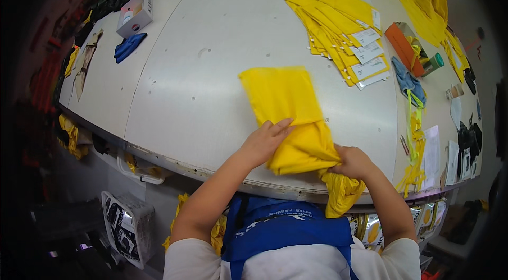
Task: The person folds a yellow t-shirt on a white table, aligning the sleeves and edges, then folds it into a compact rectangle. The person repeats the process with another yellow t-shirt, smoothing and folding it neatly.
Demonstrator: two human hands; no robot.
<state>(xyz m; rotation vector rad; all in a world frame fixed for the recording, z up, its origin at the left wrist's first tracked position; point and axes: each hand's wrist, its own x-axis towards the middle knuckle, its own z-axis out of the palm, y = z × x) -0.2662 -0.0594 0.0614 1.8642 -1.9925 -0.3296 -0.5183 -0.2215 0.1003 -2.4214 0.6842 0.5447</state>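
Grey-white and smooth, the counter [174, 95] spreads around the yellow cloth [280, 95], which is at its near edge, flat in its upper part and rumpled below. Beyond the yellow cloth, to its right, fans a stack of folded yellow pieces [325, 21] with white labels. The person's right grip [353, 162] is clenched on the yellow cloth's lower right edge, above a bunched yellow bundle [341, 198]; whether the two are joined cannot be told. The left grip [264, 142] rests on the yellow cloth's left side, fingers across a crease; whether it pinches is unclear. Folding seems the step in hand; the next move probably calls for steadying the flat part and tucking the loose end neatly.
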